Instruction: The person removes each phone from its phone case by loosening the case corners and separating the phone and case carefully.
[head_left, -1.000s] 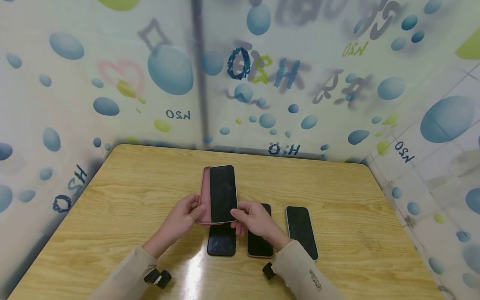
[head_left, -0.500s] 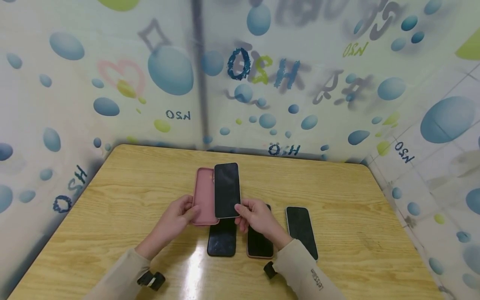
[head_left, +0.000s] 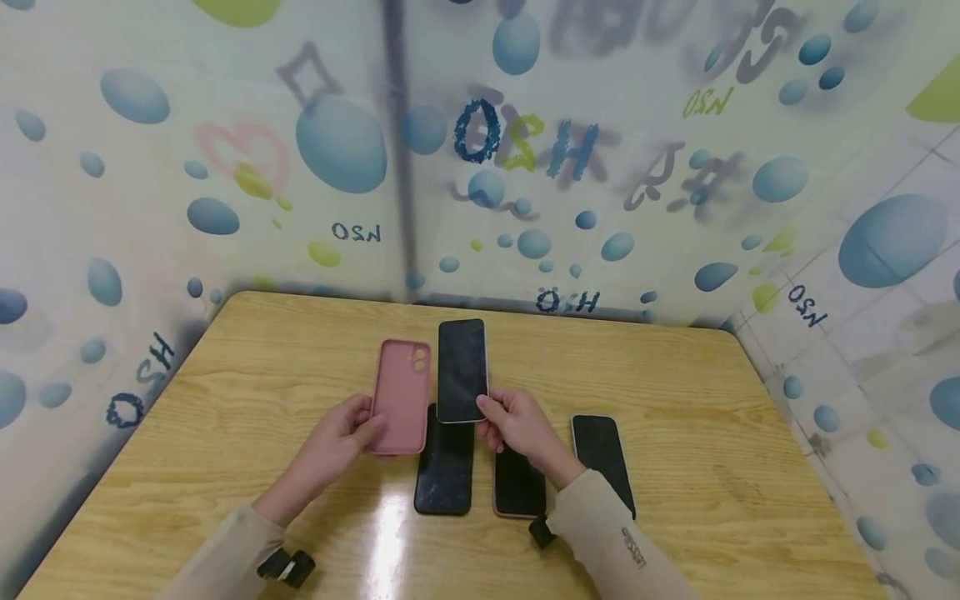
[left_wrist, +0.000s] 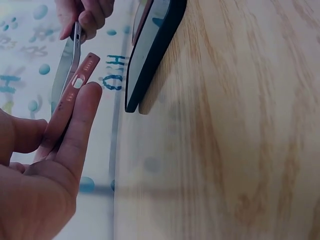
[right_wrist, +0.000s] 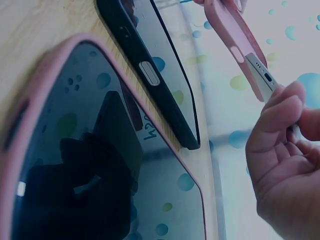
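Observation:
My left hand (head_left: pixel 341 437) pinches a pink phone case (head_left: pixel 401 396) by its lower left edge, thumb on the inner side. The case's inside faces me, its camera cutout at the top right. My right hand (head_left: pixel 521 429) holds a bare phone (head_left: pixel 462 367) with a dark screen and pale frame by its lower right corner, thumb on the front. A gap separates phone and case in the head view. In the left wrist view the case (left_wrist: pixel 75 90) shows its bottom edge with a port opening. The right wrist view shows the phone's bottom edge (right_wrist: pixel 260 70) with its port.
On the wooden table (head_left: pixel 262 375) lie three more phones: one in a black case (head_left: pixel 444 471) below the held things, one in a pink case (head_left: pixel 519 487) partly under my right hand, and a pale-edged one (head_left: pixel 603 458) further right. A patterned curtain (head_left: pixel 337 250) stands behind the table.
The phone has come away from over the pink case, moving up and right with my right hand. My left hand has drawn the case left, showing its whole inside.

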